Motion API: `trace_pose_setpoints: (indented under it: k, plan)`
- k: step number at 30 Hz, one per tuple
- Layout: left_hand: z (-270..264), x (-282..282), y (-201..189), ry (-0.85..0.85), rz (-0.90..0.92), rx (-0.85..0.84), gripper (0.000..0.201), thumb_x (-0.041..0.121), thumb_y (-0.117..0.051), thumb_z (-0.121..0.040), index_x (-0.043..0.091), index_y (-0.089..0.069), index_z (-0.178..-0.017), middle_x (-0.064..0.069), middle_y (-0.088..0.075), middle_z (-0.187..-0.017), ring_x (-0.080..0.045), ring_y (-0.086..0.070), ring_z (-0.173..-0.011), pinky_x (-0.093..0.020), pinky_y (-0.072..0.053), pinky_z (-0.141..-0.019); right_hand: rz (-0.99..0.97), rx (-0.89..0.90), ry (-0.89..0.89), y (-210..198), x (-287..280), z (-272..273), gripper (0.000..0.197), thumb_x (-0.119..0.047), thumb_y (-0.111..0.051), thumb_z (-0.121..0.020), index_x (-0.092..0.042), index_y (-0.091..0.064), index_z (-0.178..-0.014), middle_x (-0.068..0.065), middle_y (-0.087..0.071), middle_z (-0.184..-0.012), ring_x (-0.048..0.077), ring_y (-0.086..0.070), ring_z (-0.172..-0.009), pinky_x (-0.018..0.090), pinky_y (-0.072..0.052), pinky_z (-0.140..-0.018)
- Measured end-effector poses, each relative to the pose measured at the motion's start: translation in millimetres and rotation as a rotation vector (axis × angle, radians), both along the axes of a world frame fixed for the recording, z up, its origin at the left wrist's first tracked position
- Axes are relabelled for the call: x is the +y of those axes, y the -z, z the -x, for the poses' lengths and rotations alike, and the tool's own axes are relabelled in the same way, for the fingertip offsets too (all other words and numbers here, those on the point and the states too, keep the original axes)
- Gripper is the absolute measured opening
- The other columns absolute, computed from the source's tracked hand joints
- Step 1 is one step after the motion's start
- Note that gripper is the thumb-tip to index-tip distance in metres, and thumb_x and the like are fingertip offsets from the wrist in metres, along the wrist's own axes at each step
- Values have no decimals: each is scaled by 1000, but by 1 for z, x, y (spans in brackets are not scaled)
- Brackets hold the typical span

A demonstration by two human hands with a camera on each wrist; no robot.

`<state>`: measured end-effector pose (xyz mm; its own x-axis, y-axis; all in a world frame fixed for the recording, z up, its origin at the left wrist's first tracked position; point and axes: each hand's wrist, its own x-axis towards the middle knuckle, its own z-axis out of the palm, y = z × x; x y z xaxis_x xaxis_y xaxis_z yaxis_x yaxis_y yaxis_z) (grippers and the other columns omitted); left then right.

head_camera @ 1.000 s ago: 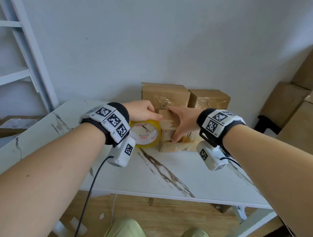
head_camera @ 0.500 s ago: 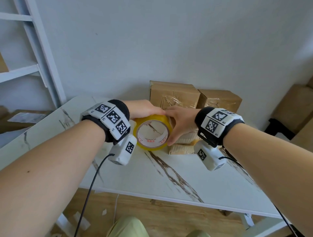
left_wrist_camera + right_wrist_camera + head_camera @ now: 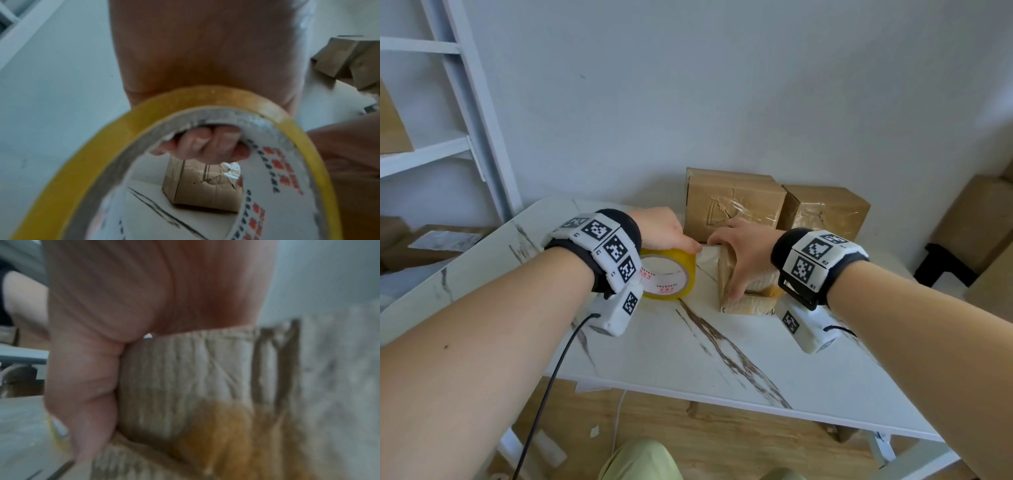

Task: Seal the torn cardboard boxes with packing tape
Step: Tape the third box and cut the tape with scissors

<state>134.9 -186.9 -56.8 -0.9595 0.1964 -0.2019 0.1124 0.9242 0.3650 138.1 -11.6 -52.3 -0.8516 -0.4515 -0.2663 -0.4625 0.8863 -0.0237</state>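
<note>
Moved left, clear of the small box (image 3: 726, 274), the tape roll (image 3: 671, 277) is gripped by left fingers (image 3: 205, 142); flat right fingers (image 3: 736, 291) are pressed on the box.

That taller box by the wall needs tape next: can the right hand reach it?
Probably yes: the taller box stands just behind the right hand with nothing between, though that hand rests on the small box.
</note>
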Motion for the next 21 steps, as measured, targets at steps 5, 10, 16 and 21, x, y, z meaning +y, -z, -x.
trace_pose_setpoints:
  k: [5,10,16,21]
  plan:
    - [0,-14,-6,-104,-254,10,41,56,-58,-83,18,-64,-70,0,-62,-73,-15,-58,-70,-29,-45,-74,399,-29,77,-21,10,1,84,-26,-87,-56,-37,-43,-127,-11,-52,-96,11,-54,-89,28,-47,-74]
    - [-5,-28,-37,-131,-477,130,53,61,-67,-66,9,-57,-63,-2,-55,-57,-18,-50,-56,-28,-41,-68,671,-14,110,-35,21,6,67,-30,-88,-55,-34,-55,-112,-15,-46,-79,4,-47,-74,21,-35,-64]
    - [-4,-40,-41,-135,-343,159,48,47,-65,-81,14,-45,-54,-1,-46,-52,-17,-43,-51,-27,-34,-57,980,-161,171,-33,30,6,73,-35,-92,-33,-27,-57,-96,4,-46,-87,18,-45,-81,33,-39,-77]
    - [-2,-31,-39,-133,-314,102,46,50,-62,-83,13,-54,-57,-1,-53,-57,-16,-49,-53,-26,-38,-61,1180,-245,158,-31,32,12,75,-27,-88,-33,-26,-52,-99,8,-54,-106,23,-52,-96,47,-43,-100]
